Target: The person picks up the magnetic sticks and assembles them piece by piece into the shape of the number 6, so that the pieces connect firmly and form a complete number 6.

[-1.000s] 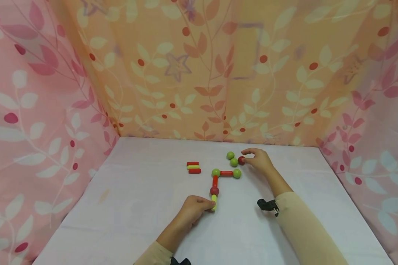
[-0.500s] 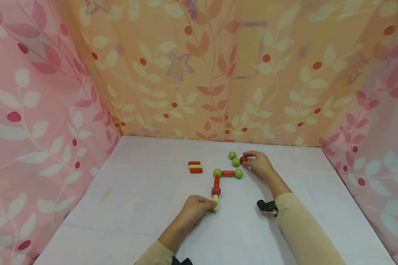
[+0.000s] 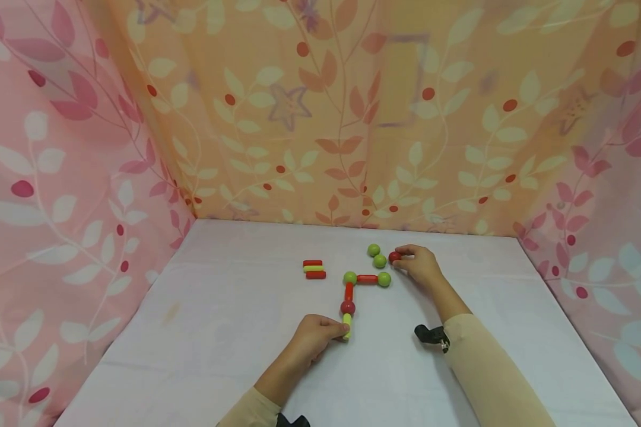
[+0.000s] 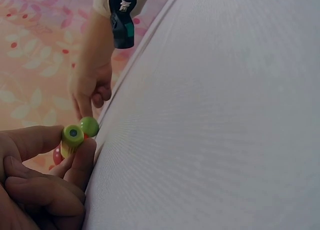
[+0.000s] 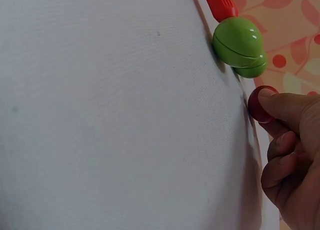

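My left hand pinches the near end of a yellow-green rod between thumb and finger. That rod joins a red ball, from which a red rod runs back to a green ball. From there a second red rod leads right to another green ball. Farther back, my right hand pinches a loose red ball between thumb and finger, at table height. Beside it on the left lie two loose green balls, one nearer and one farther.
Left of the joined pieces lie two red rods and a yellow-green rod, side by side. A white cloth covers the table. Floral curtains stand at its back and both sides.
My right hand has drawn the loose red ball slightly right, away from the loose green balls. My left hand keeps its pinch on the yellow-green rod. The head view has shifted slightly.
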{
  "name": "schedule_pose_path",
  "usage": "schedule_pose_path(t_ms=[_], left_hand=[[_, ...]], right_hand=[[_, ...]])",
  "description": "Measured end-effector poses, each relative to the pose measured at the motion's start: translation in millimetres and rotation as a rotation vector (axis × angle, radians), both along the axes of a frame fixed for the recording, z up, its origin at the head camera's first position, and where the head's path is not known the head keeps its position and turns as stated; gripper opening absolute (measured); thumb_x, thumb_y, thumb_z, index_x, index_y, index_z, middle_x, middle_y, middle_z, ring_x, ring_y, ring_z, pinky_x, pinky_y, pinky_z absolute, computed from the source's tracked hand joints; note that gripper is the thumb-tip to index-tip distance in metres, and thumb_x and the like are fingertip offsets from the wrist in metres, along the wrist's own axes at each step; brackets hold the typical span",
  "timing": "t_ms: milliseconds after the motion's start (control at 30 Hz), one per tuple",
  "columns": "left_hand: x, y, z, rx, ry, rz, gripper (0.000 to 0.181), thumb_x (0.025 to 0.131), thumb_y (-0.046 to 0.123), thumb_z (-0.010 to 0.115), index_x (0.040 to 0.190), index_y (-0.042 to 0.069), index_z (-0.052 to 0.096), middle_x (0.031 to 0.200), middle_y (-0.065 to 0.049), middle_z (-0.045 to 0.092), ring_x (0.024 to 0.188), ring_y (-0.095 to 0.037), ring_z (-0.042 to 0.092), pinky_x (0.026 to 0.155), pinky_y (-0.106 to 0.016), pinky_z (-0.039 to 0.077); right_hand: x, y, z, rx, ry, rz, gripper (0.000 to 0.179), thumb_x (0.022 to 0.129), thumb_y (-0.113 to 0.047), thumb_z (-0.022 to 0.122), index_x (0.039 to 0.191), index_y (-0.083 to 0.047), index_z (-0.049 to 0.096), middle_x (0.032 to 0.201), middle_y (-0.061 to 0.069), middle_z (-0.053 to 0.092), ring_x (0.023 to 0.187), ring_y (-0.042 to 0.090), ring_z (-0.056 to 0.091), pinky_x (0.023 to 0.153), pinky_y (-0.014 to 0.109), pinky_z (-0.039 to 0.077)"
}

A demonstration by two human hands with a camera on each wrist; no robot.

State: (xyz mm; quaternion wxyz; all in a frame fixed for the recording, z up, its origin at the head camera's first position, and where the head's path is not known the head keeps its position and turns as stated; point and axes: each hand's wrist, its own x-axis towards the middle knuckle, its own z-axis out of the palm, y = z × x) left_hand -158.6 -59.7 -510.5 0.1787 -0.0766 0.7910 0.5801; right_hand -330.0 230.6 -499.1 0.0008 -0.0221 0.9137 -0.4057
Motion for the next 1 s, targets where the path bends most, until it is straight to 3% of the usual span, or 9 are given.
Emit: schedule_pose_path(t_ms=[200, 333, 533, 667, 800, 1000], left_hand=[[1.0, 1.6, 0.8, -0.016, -0.002, 0.005, 0.033, 0.069, 0.049, 0.073, 0.078, 0.018, 0.071, 0.078, 0.001, 0.065, 0.036, -0.014, 0.027, 0.034, -0.023, 0.02], [0.2, 3.0, -0.8, -0.016, -0.018, 0.007, 0.033, 0.068, 0.05, 0.073, 0.078, 0.019, 0.071, 0.078, 0.001, 0.065, 0.036, -0.014, 0.026, 0.034, -0.023, 0.019], [0.6, 3.0, -0.3, -0.016, -0.061, 0.002, 0.032, 0.067, 0.049, 0.074, 0.079, 0.019, 0.071, 0.08, 0.001, 0.066, 0.035, -0.014, 0.027, 0.034, -0.023, 0.02], [-0.1, 1.3, 1.5, -0.018, -0.05, 0.015, 0.031, 0.067, 0.048, 0.075, 0.079, 0.019, 0.071, 0.079, 0.001, 0.066, 0.034, -0.015, 0.027, 0.033, -0.023, 0.02], [-1.0, 0.0, 2.5, 0.001, -0.025, 0.007, 0.031, 0.069, 0.047, 0.074, 0.079, 0.018, 0.071, 0.078, 0.001, 0.067, 0.035, -0.014, 0.027, 0.033, -0.023, 0.02], [-1.9, -0.3, 3.9, -0.007, -0.045, -0.007, 0.032, 0.069, 0.047, 0.074, 0.079, 0.017, 0.07, 0.078, 0.0, 0.066, 0.036, -0.014, 0.029, 0.034, -0.023, 0.021]], right_hand=[[4.8, 2.7, -2.4, -0.008, 0.018, -0.032, 0.044, 0.077, -0.036, 0.072, 0.115, -0.015, 0.061, 0.114, 0.007, 0.06, 0.11, 0.025, 0.05, 0.09, 0.044, 0.038], [15.4, 3.3, 4.7, -0.023, 0.029, -0.037, 0.044, 0.078, -0.04, 0.07, 0.114, -0.016, 0.061, 0.111, 0.005, 0.061, 0.107, 0.022, 0.051, 0.083, 0.039, 0.04], [36.5, -0.1, 25.5, -0.195, -0.027, -0.061, 0.051, 0.074, -0.047, 0.071, 0.115, -0.018, 0.062, 0.105, 0.003, 0.063, 0.089, 0.018, 0.051, 0.063, 0.03, 0.044], [45.4, -4.3, 35.1, -0.281, -0.074, -0.053, 0.054, 0.072, -0.049, 0.072, 0.116, -0.018, 0.061, 0.106, 0.004, 0.062, 0.081, 0.017, 0.049, 0.053, 0.025, 0.041], [54.6, -7.8, 37.6, -0.3, -0.125, -0.054, 0.053, 0.07, -0.049, 0.073, 0.113, -0.02, 0.061, 0.107, 0.004, 0.06, 0.081, 0.019, 0.048, 0.05, 0.024, 0.039], [71.2, -14.2, 34.5, -0.297, -0.148, -0.026, 0.052, 0.069, -0.051, 0.074, 0.111, -0.023, 0.063, 0.107, 0.003, 0.059, 0.075, 0.018, 0.046, 0.05, 0.024, 0.038]])
